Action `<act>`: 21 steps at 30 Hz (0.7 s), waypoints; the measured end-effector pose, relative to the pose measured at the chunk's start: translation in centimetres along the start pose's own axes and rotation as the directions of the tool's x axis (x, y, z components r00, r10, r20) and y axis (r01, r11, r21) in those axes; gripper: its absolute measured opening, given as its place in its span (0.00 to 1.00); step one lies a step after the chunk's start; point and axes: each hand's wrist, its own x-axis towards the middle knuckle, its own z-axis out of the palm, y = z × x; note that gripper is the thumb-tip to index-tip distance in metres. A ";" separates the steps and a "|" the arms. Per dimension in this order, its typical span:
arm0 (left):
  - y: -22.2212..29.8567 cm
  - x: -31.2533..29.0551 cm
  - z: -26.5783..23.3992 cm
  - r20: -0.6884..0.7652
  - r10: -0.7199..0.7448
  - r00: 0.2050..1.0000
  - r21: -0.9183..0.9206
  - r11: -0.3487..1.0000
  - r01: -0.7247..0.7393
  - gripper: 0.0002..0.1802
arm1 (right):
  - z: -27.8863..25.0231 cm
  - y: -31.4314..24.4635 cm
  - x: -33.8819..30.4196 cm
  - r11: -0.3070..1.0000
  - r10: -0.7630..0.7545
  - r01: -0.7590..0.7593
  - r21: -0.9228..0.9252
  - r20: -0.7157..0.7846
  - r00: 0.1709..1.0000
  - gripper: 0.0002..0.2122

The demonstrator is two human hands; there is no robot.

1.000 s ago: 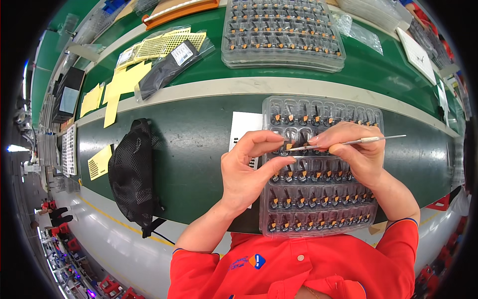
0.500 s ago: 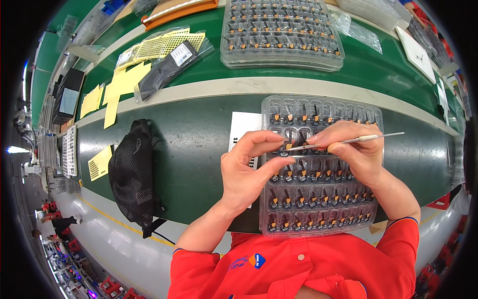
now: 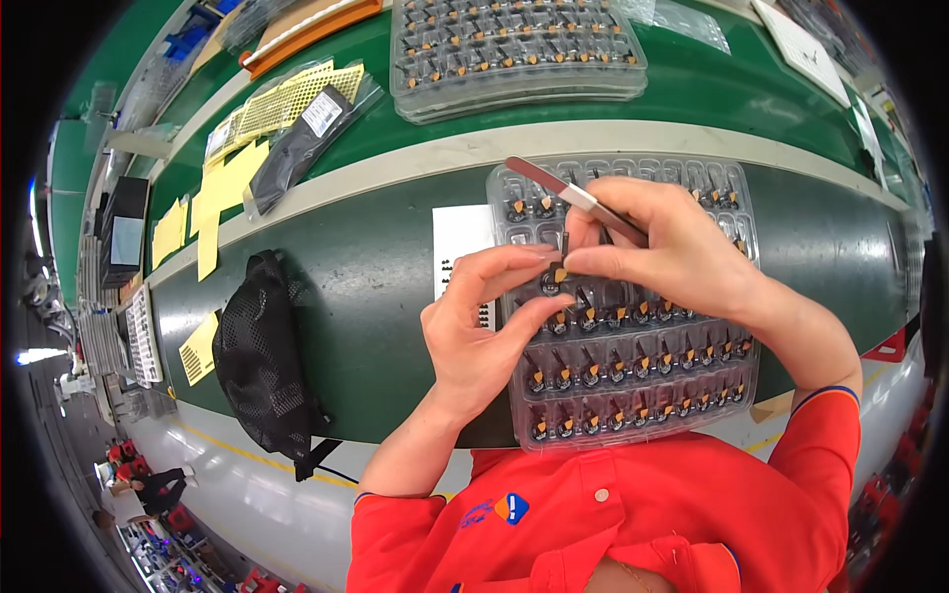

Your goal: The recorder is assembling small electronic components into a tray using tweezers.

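Observation:
Between the fingertips and thumb of my left hand (image 3: 474, 331) is a small black part with an orange tab (image 3: 557, 278), just above the clear plastic tray (image 3: 633, 435). My right hand (image 3: 672, 242) is closed round a pair of tweezers (image 3: 578, 197), whose broad brown end points up and to the left. The right thumb and fingertip come close to the black part's thin stem; whether they pinch it, I cannot tell. Rows of similar black parts with orange tabs fill the tray's pockets, some hidden beneath my hands.
Left of the tray lie a white sheet with small black pieces (image 3: 460, 229) and a black mesh bag (image 3: 262, 366). Beyond the pale ledge are stacked filled trays (image 3: 519, 84), yellow sheets (image 3: 232, 178), a black packet with a white label (image 3: 297, 138) and a white board (image 3: 801, 49).
The tweezers have turned in my right hand, from pointing at the part to broad end up-left. My right fingertips have come in next to the black part. The whole view has shifted slightly.

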 end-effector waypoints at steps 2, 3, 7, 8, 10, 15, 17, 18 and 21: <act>-0.1 0.1 0.0 0.001 -0.002 1.000 0.018 1.000 0.002 0.21 | 0.1 0.1 0.4 0.999 -0.001 0.001 0.036 0.007 1.000 0.05; 0.0 0.2 0.0 0.000 0.001 1.000 0.036 0.999 -0.001 0.21 | 0.1 0.1 0.6 0.998 -0.007 0.006 0.067 0.013 1.000 0.05; 0.3 0.3 -0.5 -0.013 -0.028 1.000 0.062 0.998 0.029 0.20 | 0.5 0.3 1.3 0.993 -0.050 0.049 0.108 0.000 0.999 0.05; 0.2 0.3 -0.6 -0.017 -0.042 0.999 0.066 0.997 0.043 0.20 | 0.6 0.3 1.4 0.991 -0.070 0.071 0.112 -0.011 0.998 0.05; 0.1 0.2 -0.7 -0.021 -0.049 0.999 0.070 0.996 0.050 0.20 | 0.8 0.4 1.4 0.988 -0.014 0.013 0.152 0.001 1.000 0.05; -0.1 0.1 -0.9 -0.015 -0.051 0.999 0.101 0.994 0.053 0.21 | 1.2 0.5 1.7 0.970 0.077 -0.085 0.229 0.041 0.996 0.05; -0.2 0.1 -0.8 -0.002 -0.050 0.999 0.103 0.993 0.050 0.21 | 1.2 0.6 1.6 0.970 0.079 -0.087 0.228 0.043 0.996 0.05; -0.2 0.1 -0.7 0.004 -0.062 0.998 0.100 0.993 0.061 0.22 | 1.2 0.6 1.7 0.972 0.064 -0.072 0.225 0.042 0.997 0.05; 0.1 0.4 -0.9 0.016 -0.085 0.996 0.095 0.992 0.083 0.23 | 0.9 0.4 1.8 0.975 0.032 -0.040 0.218 0.042 0.999 0.04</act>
